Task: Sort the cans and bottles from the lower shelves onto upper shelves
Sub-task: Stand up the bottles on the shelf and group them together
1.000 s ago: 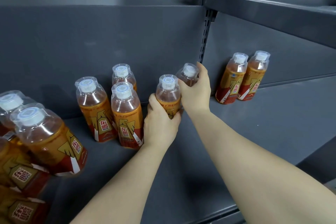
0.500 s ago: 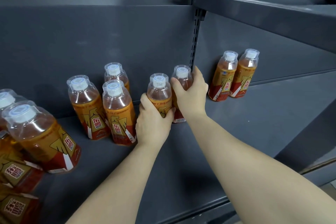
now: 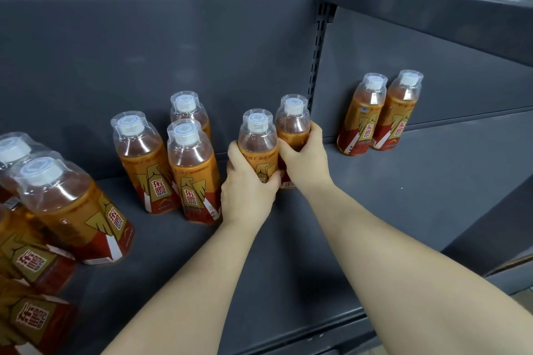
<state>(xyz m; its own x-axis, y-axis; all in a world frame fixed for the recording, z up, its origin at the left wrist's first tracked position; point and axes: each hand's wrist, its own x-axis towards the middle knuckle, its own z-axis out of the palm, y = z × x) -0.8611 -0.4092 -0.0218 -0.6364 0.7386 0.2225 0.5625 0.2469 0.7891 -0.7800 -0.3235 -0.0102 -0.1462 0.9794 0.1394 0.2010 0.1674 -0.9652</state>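
The left hand (image 3: 248,193) grips the front bottle (image 3: 258,147) at mid-body, fingers and thumb curled round the label. The right hand (image 3: 305,164) grips the rear bottle (image 3: 292,124) likewise, fingers wrapped round its far side. Both bottles are upright and touching, on the shelf (image 3: 375,210) just left of the slotted upright (image 3: 318,52). The rear bottle's base appears to rest on the shelf; the front bottle's base is hidden by the hand. Mid-body grips leave the capped necks free and hold the bottles vertical, which suits setting them down together. Judged step: placement beside the trio (image 3: 193,173), near the back panel (image 3: 144,52). A pair (image 3: 363,121) stands well apart to the right, against the panel. Release only once both bases sit flat.
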